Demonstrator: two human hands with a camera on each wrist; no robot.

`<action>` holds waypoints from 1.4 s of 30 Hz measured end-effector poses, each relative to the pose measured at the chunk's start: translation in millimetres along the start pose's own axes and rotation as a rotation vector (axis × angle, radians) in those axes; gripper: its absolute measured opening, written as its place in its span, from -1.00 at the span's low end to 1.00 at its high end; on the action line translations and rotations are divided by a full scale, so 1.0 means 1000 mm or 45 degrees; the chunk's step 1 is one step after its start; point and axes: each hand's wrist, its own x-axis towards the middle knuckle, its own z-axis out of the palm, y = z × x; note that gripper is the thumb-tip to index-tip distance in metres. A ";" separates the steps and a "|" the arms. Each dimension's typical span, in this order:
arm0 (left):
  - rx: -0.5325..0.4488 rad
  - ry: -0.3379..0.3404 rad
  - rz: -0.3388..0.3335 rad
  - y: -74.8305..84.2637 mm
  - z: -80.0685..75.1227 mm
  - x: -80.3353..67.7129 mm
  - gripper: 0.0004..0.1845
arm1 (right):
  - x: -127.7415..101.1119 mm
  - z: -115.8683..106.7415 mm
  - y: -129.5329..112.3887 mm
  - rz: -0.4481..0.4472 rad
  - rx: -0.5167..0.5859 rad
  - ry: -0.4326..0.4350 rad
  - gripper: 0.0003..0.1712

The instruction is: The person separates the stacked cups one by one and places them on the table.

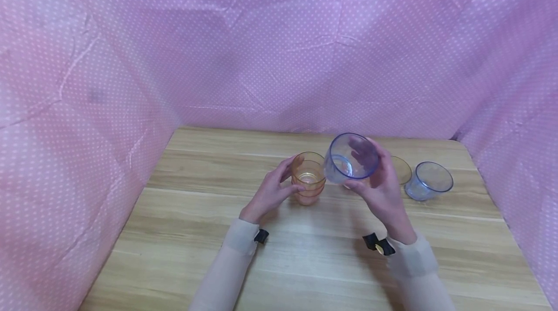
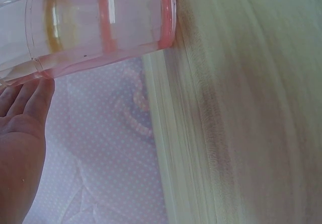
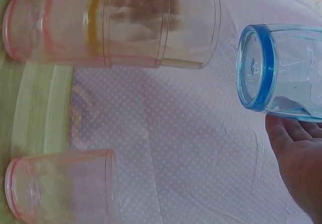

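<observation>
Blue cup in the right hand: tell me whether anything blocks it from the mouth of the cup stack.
Nothing visible does. In the right wrist view, only air, with polka-dot cloth behind, separates the blue cup from the mouth of the cup stack. The left hand holds the stack's side, below its mouth.

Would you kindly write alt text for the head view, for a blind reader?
A person's right hand holds a clear blue cup above a wooden table, beside a stack of yellow and pink cups that the left hand grips. A second blue cup and a partly hidden yellow cup sit farther right; pink dotted cloth hangs behind.
</observation>
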 end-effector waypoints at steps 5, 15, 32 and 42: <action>-0.024 -0.002 0.014 0.000 0.000 0.000 -0.15 | -0.003 -0.007 -0.003 -0.022 -0.032 -0.001 0.04; -0.027 -0.005 0.008 -0.001 0.001 0.000 -0.14 | -0.010 -0.023 -0.009 -0.005 -0.038 0.023 0.03; -0.009 0.006 -0.034 0.001 0.000 -0.001 -0.15 | -0.029 -0.049 -0.012 0.076 -0.028 0.027 0.09; 0.012 0.013 -0.024 0.001 0.001 -0.001 -0.15 | -0.043 -0.070 -0.013 0.111 -0.091 -0.051 0.18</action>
